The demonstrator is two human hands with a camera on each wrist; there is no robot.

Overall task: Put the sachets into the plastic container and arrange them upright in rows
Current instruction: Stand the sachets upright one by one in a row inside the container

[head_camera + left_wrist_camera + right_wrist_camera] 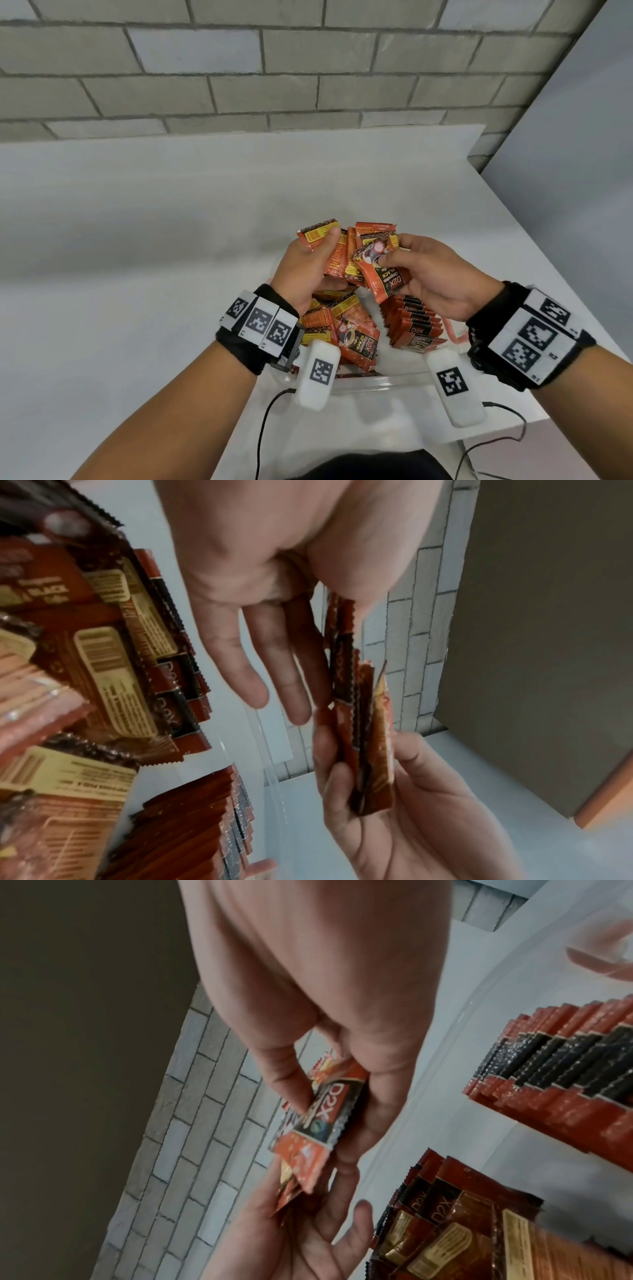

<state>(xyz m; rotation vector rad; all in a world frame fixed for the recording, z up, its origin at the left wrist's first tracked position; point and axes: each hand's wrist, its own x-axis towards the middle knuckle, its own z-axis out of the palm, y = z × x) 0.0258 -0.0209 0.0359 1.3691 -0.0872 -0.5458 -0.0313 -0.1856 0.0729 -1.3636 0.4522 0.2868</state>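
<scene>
Both hands hover over a clear plastic container (376,382). My left hand (322,250) grips a fanned bundle of orange sachets (342,257), thumb on top; in the left wrist view that bundle (342,656) lies behind its straight fingers (274,656). My right hand (400,255) pinches one "D2X" sachet (387,281) at the front of the bundle; in the right wrist view this sachet (329,1112) sits between thumb and fingers. Inside the container, an upright row of sachets (416,325) stands on the right and loose sachets (349,335) lie piled on the left.
The container stands near the front edge of a white table (137,274). A grey brick wall (239,68) runs behind it. The table's right edge (555,260) slants close to my right wrist. Black cables (263,428) hang over the front edge.
</scene>
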